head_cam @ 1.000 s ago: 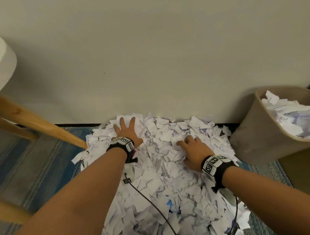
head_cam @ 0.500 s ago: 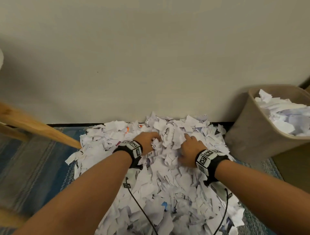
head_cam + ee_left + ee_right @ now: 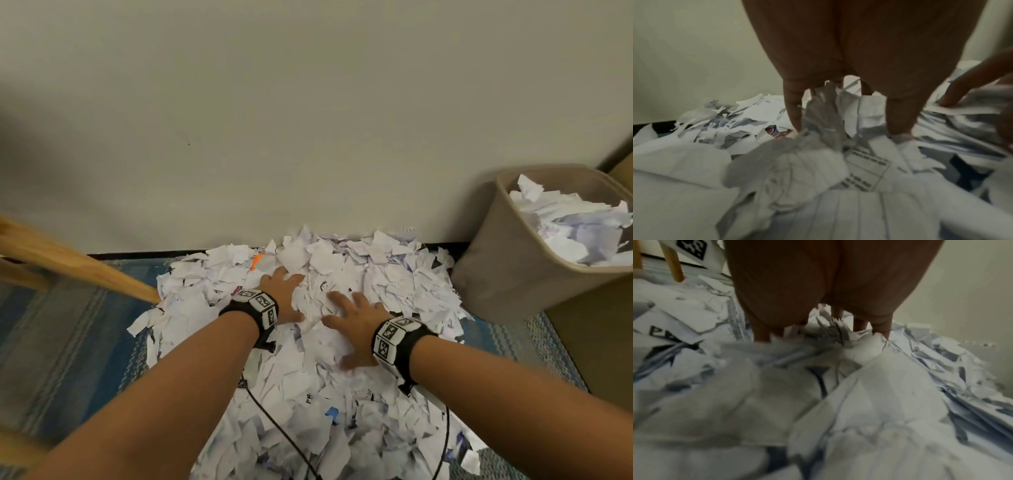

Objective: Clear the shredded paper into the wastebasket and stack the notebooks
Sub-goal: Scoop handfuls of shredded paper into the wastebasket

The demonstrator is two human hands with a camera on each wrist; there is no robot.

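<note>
A wide heap of shredded white paper (image 3: 308,370) lies on the rug against the wall. My left hand (image 3: 284,294) is dug into its far middle, fingers buried, and in the left wrist view the left hand (image 3: 846,129) has its fingers and thumb bent down round a bunched clump. Close to its right, my right hand (image 3: 352,322) spreads over the heap with its fingertips sunk in. The right wrist view shows the right hand (image 3: 822,337) clawed round crumpled scraps. The tan wastebasket (image 3: 507,260) stands at the right, holding paper (image 3: 568,222). No notebook shows.
A wooden furniture leg (image 3: 78,263) slants in from the left and ends at the heap's edge. The blue striped rug (image 3: 68,342) runs under everything. The plain wall (image 3: 308,137) and black baseboard close the far side. Sensor cables (image 3: 274,421) trail over the paper.
Both hands went from flat and apart on the far heap to close together and nearer me, raking paper into a mound between them.
</note>
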